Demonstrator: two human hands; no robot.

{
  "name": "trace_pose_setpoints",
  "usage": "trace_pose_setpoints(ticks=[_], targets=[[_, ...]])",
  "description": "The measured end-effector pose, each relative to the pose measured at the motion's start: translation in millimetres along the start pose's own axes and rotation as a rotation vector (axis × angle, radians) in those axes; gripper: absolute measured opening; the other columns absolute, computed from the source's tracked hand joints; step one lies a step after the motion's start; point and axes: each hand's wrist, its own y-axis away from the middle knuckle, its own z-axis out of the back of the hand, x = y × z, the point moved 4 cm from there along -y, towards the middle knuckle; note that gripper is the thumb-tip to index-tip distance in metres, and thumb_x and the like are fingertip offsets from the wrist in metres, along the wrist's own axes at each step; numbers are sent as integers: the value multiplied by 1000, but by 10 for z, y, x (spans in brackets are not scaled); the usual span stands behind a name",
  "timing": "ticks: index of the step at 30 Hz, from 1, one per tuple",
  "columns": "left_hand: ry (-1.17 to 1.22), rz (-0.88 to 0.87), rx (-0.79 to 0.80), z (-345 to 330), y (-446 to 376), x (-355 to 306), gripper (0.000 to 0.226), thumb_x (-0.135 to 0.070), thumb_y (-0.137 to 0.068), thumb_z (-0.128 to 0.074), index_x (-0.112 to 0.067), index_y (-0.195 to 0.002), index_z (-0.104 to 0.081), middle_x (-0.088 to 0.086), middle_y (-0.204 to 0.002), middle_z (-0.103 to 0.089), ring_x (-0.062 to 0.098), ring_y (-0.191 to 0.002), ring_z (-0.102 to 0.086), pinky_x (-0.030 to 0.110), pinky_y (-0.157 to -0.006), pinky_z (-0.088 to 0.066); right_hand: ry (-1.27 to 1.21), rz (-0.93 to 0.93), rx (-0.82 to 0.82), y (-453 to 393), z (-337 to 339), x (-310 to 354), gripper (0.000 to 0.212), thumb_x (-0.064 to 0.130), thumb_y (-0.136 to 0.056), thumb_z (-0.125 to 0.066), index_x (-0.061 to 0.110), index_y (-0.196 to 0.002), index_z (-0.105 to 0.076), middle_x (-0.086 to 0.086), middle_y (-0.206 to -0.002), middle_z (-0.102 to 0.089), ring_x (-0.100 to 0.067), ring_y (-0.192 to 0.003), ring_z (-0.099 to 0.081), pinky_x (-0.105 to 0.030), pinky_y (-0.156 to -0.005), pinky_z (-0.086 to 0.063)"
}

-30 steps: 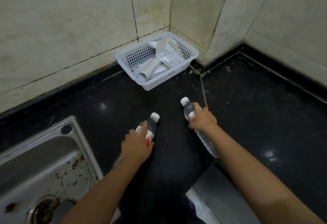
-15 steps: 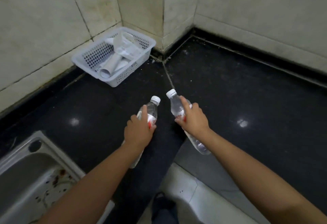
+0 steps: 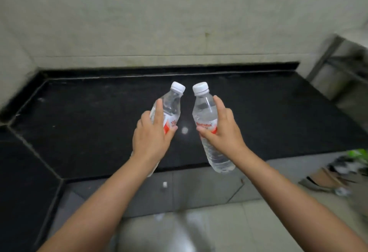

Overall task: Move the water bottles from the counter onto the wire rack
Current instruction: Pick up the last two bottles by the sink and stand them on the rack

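two gripped water bottles (image 3: pixel 205 110), caps away

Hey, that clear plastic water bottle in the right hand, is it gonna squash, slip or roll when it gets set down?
The clear plastic water bottle with the white cap has thin ribbed walls, so it probably dents under a hard squeeze. It looks full, so likely fairly heavy for its size. The right hand grips it around its label; laid on its round side it would probably roll.

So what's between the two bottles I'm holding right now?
Nothing solid. In the head view, the gap between the left bottle and the right bottle shows only bare black counter with a light glint.
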Motion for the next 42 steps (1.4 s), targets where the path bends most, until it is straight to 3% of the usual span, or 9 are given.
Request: trace_pose_setpoints(ticks=[8,17,19,23,32,35,37,39,42], targets=[[146,-309,-41,-747,103,-2398,78,-40,-86,-55,-22,-147,-8,17,-129,-42,31,-114,-46,38,-86,-43,-26,-89,-315,405,2015,-1347,84,29,-81,-67,26,-145,-13,-12,-128,-38,-25,-111,-50,-25,-83,-35],[210,-510,-143,-1235,-432,-4040,79,-35,-85,-59,-15,-146,-13,23,-134,-41,38,-119,-44,45,-90,-42,-85,-83,-649,148,3627,-2354,79,25,-83,-64,28,-145,-15,-10,-142,-34,-23,-125,-40,-14,-85,-24],[230,-542,-164,-1397,-697,-4392,79,-34,-85,-59,-14,-146,-14,25,-132,-43,40,-116,-46,46,-87,-43,-80,-63,-699,-37,3923,-2597,78,25,-83,-64,27,-144,-16,-9,-142,-34,-22,-125,-40,-17,-88,-26],[279,-605,-147,-1813,-1345,-5155,78,-33,-85,-60,-14,-146,-16,27,-132,-42,42,-116,-45,47,-86,-44,5,-49,-779,-509,4523,-3104,78,24,-83,-65,26,-144,-17,-10,-142,-34,-21,-125,-39,-6,-75,-21],[412,-727,-97,-2486,-2219,-6911,78,-43,-88,-50,-17,-147,-6,20,-138,-37,33,-122,-42,41,-93,-42,67,-111,-967,-1212,5899,-4253,77,25,-83,-65,18,-144,-19,-10,-145,-33,-23,-131,-38,-27,-103,-30],[473,-760,-102,-2688,-2303,-7379,79,-43,-88,-50,-18,-147,-3,19,-137,-38,29,-122,-42,39,-95,-41,69,-109,-1030,-1298,6259,-4613,80,34,-78,-59,12,-143,-19,-11,-146,-33,-11,-122,-37,-23,-98,-29],[505,-809,-121,-2822,-2321,-7673,78,-44,-87,-51,-28,-143,0,18,-134,-42,28,-118,-44,34,-88,-40,49,-110,-1050,-1383,6502,-4869,75,23,-84,-63,12,-144,-18,-11,-148,-30,-8,-119,-33,-22,-97,-27],[541,-828,-153,-2985,-2342,-7947,71,-55,-83,-48,-38,-133,0,19,-127,-48,28,-110,-49,29,-80,-34,17,-88,-1067,-1495,6739,-5180,71,12,-87,-60,12,-144,-18,-11,-148,-29,-14,-127,-35,-22,-98,-26],[569,-804,-173,-3203,-2359,-8432,82,-72,-78,-32,-36,-140,6,16,-132,-45,25,-113,-48,25,-84,-30,-3,-48,-1088,-1714,7115,-5693,67,12,-88,-58,11,-143,-20,-12,-147,-31,-16,-129,-35,-21,-98,-27]])
